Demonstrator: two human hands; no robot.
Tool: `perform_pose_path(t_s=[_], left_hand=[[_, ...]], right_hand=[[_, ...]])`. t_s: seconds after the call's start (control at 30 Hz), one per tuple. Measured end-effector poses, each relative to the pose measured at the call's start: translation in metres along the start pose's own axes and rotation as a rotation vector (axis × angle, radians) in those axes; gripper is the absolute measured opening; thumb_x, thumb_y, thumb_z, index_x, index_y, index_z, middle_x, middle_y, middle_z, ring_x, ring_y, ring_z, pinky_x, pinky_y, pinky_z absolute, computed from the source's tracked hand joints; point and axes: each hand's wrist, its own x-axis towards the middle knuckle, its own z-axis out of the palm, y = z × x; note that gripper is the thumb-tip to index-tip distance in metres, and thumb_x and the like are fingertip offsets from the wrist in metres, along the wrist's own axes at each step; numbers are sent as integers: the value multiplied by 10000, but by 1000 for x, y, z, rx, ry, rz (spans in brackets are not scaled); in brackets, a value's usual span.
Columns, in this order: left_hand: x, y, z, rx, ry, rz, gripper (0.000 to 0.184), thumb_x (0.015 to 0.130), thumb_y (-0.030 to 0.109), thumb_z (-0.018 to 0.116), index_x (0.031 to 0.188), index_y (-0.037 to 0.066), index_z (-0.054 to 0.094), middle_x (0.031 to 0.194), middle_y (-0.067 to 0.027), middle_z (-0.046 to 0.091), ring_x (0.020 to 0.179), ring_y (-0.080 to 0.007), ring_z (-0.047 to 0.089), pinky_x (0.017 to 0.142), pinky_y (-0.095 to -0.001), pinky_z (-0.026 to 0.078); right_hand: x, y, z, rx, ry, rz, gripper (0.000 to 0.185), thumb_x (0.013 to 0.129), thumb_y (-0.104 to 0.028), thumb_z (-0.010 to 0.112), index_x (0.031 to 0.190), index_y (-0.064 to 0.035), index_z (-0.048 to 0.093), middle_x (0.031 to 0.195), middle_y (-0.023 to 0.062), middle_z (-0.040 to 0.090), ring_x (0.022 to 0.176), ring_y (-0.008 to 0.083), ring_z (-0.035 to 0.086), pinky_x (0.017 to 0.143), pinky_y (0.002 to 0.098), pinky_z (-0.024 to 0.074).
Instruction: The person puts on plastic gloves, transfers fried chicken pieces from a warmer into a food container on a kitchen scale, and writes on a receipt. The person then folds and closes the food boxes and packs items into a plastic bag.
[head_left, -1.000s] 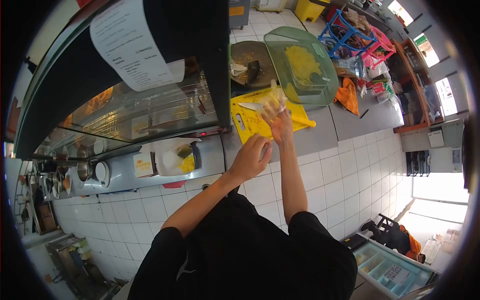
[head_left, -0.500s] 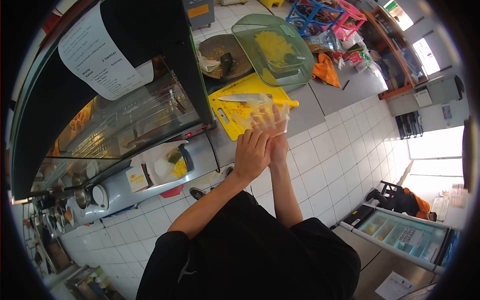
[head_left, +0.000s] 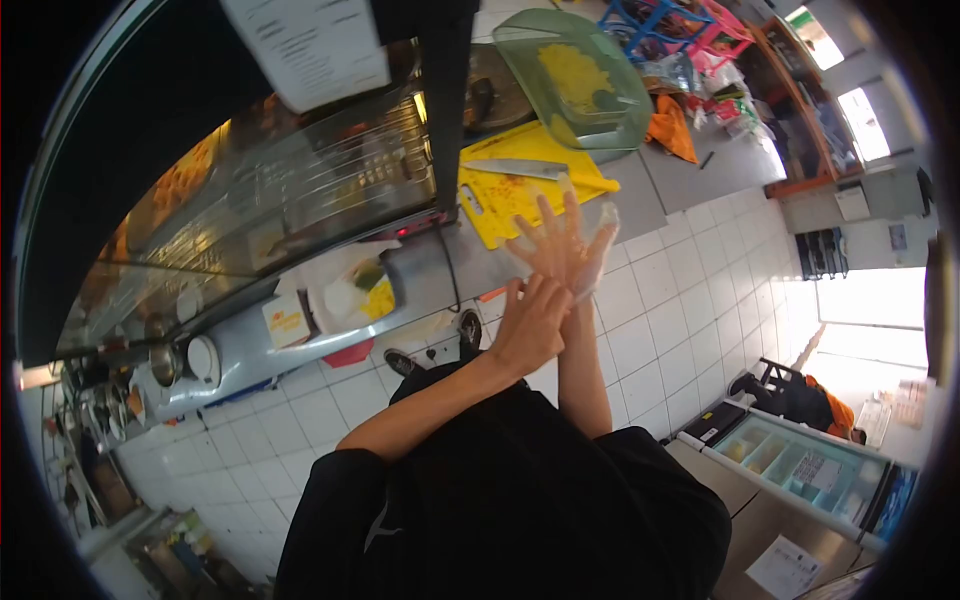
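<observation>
A clear plastic glove [head_left: 575, 232] covers my right hand [head_left: 562, 252], whose fingers are spread wide over the edge of the counter. My left hand [head_left: 532, 322] has its fingers curled at the right wrist, closed on the glove's cuff. Beyond them lies a yellow cutting board [head_left: 500, 205] with brown stains and crumbs. A knife [head_left: 520, 168] rests flat across it, touched by neither hand. Behind the board stands a green translucent tub [head_left: 625, 110] with shredded yellow food [head_left: 575, 75] inside.
A glass display case [head_left: 330, 170] rises on the left, with a printed sheet [head_left: 310, 50] on it. Below are an open food box [head_left: 345, 295] and a white lid [head_left: 203, 362]. An orange cloth [head_left: 670, 130] lies behind right. A glass-topped cooler [head_left: 790, 465] stands at lower right.
The gloved right hand has opened out, its fingers now spread and further into the glove. My left hand has shifted slightly right and down. The whole view has turned toward the display case.
</observation>
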Motion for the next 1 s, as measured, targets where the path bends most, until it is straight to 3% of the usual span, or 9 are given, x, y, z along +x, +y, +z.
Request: perform_pose_path(t_s=[0.2,0.27,0.33,0.43,0.57,0.73,0.83,0.93,1.0], left_hand=[[-49,-6,-17,-184,-42,-52,199,774,75,696,929,65,571,931,-89,569,972,-296,545,874,-459,380],[-67,-25,-46,-202,233,-147,161,845,119,682,937,49,570,925,-117,576,923,-320,553,863,-429,414],[-107,-83,-79,-242,321,-525,214,874,170,702,980,53,558,989,-128,599,953,-319,588,863,-413,468],[-183,-198,-142,493,552,-856,177,1000,173,520,1030,-1,509,922,-202,546,914,-386,580,840,-461,483],[-214,-262,-175,634,100,-1128,400,1029,358,422,984,4,602,834,-263,693,794,-478,684,711,-556,551],[-226,-258,-247,597,452,-1200,409,970,392,470,947,26,651,828,-280,681,844,-491,669,790,-570,532],[-323,-322,-341,733,609,-1260,498,868,423,595,1098,-19,605,1066,-317,648,1014,-473,639,867,-542,528],[-455,-418,-422,910,457,-1390,1081,741,635,709,1485,-58,339,1456,-316,431,1355,-448,440,1113,-513,377],[-487,-434,-451,882,375,-1269,1163,689,686,751,1485,-52,332,1500,-278,401,1407,-406,385,1157,-473,329]], right_hand=[[6,12,17,-210,292,110,786,948,-705,432,1494,-142,390,1394,144,497,1245,334,497,1086,584,329],[9,36,-7,-436,244,175,755,968,-672,425,1454,-93,434,1368,165,521,1240,335,521,1029,547,403],[2,71,-39,-657,138,192,687,991,-635,411,1361,-68,527,1230,159,593,1165,316,581,961,499,465],[9,136,-48,-1225,153,558,701,1010,-623,358,1124,-6,671,977,168,714,956,356,687,864,486,524],[25,214,-41,-2123,-166,415,811,999,-658,306,1049,54,689,1010,275,706,985,454,674,909,515,515],[45,245,-8,-2336,-132,562,873,956,-719,303,1097,53,684,1087,333,672,1073,452,655,970,513,494],[50,260,-12,-2439,-87,494,886,941,-738,312,1105,50,681,1094,327,674,1079,446,657,968,508,497],[46,274,-8,-2420,60,480,889,911,-761,359,1211,36,612,1160,302,665,1111,441,644,970,497,497],[36,279,-12,-2351,267,450,888,881,-774,423,1277,10,553,1179,286,661,1124,443,636,968,498,491]])
